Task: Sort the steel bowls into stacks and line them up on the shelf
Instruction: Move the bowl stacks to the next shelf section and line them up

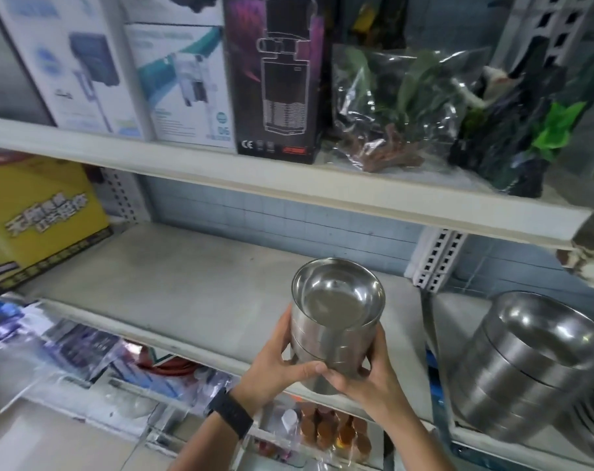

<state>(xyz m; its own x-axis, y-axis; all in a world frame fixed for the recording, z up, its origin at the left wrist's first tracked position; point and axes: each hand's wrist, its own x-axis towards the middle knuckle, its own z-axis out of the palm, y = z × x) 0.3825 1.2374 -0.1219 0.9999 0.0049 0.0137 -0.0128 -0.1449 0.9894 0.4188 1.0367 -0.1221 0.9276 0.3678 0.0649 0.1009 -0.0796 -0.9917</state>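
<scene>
Nearest the camera, a black wristwatch (231, 414) sits on the left forearm. Just beyond it the left hand (276, 367) and right hand (368, 373) clasp a stack of small steel bowls (336, 321) from opposite sides. The fingers (283, 329) are curled round its wall, and the thumbs almost meet across the lower front. This two-sided hold likely keeps the nested bowls from sliding apart while the stack tilts slightly away from the person, open mouth up.

The stack is at the front edge of the middle shelf (203, 283), right of centre. I cannot tell whether its base already rests on the board. Judging by the bare stretch behind it, the step in hand is setting this stack down.

To the right, past the upright divider in the next bay, a larger stack of steel bowls (533, 362) stands near the front edge. It looks like the start of the line by size. A yellow box (40, 212) fills the shelf's far left corner. Above, the upper shelf (288, 185) carries boxed goods (275, 79) and bagged plastic plants (390, 107).
</scene>
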